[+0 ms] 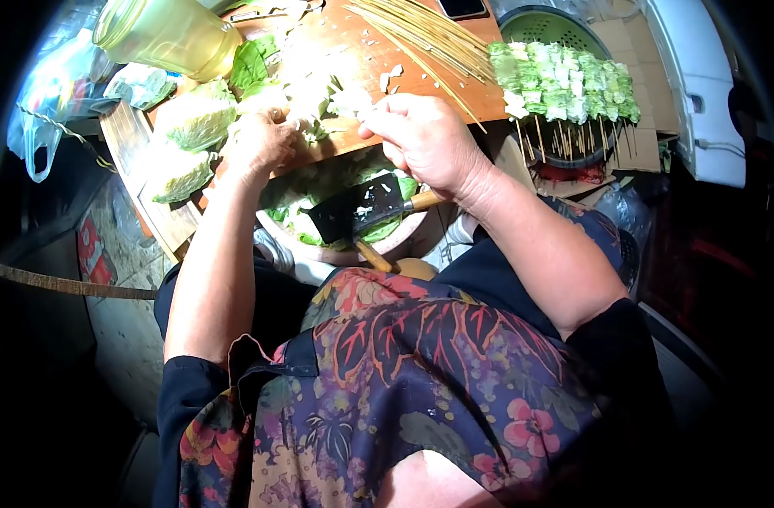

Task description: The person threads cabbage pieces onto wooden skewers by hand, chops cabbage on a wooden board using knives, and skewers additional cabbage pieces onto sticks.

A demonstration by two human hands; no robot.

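Observation:
My left hand (264,144) is at the table's front edge, its fingers bent down among pale cut cabbage pieces (315,97); what they grip is hidden. To its right my right hand (425,140) is raised with thumb and forefinger pinched beside the pale leaves; anything between them is too small to tell. Cabbage chunks (202,114) lie left of my left hand. Thin wooden skewers (421,42) lie loose behind my right hand. Skewered leaves (564,80) rest in rows over a green colander (543,25) at the right.
Below the table edge, a cleaver (361,206) lies across a tub (404,241) of leaf scraps. A yellowish translucent container (162,38) stands at the back left, beside a blue plastic bag (48,110). A phone (463,7) lies at the back edge.

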